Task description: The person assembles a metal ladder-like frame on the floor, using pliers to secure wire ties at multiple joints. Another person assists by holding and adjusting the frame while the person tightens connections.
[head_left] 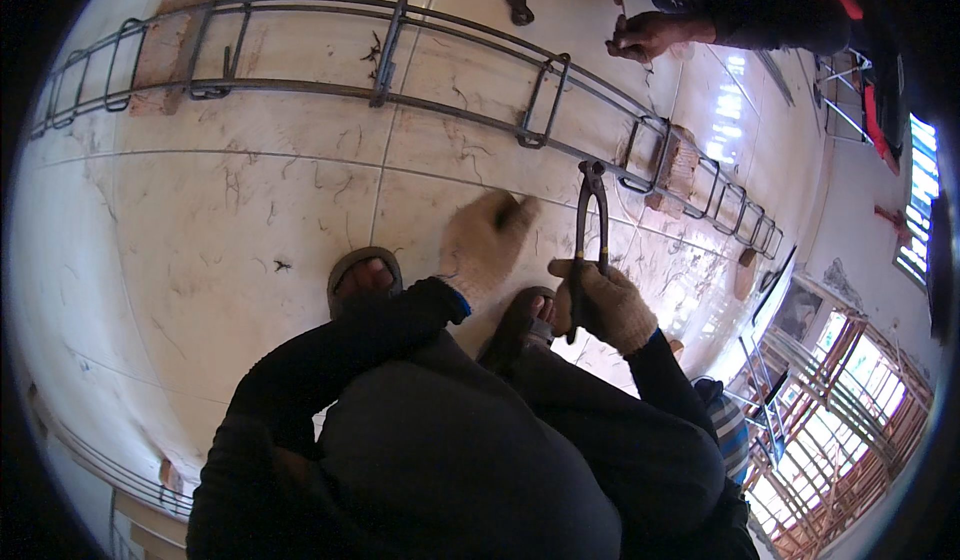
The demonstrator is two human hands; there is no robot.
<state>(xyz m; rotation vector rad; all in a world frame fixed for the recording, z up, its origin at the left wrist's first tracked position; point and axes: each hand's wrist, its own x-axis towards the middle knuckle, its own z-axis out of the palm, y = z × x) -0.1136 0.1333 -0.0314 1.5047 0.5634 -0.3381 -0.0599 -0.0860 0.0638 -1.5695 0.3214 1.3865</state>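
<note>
Head view. We note the right hand (610, 305), gloved in tan knit, with its grip closed round the handles of a pair of dark pincers (581, 220). The pincers point away from the body, head up at the nearer long rod of the steel bar cage (390, 50); we cannot tell whether they touch it. The left hand (485, 245), also gloved, is well apart from the tool, to its left. It is motion-blurred with curled fingers, so we cannot tell whether its grip is together or holding anything.

The cage runs in a bent line across the upper part of the view, its long rods crossed by rectangular stirrups. It lies over a left block (160, 70) and a right block (678, 165), the latter near the pincers' head.

Surroundings: short dark wire scraps (282, 265) lie about the tiled floor (250, 330). A second pair of pincers (520, 12) lies beyond the cage at the upper edge. To its right we record a co-worker's hand (645, 37), bare, on the far side of the cage.

In the way: the wearer's left sandal (392, 262) is just left of the left hand, and the right foot (525, 315) occupies the space between both hands. The dark-trousered knees (460, 450) block much of the lower floor.
</note>
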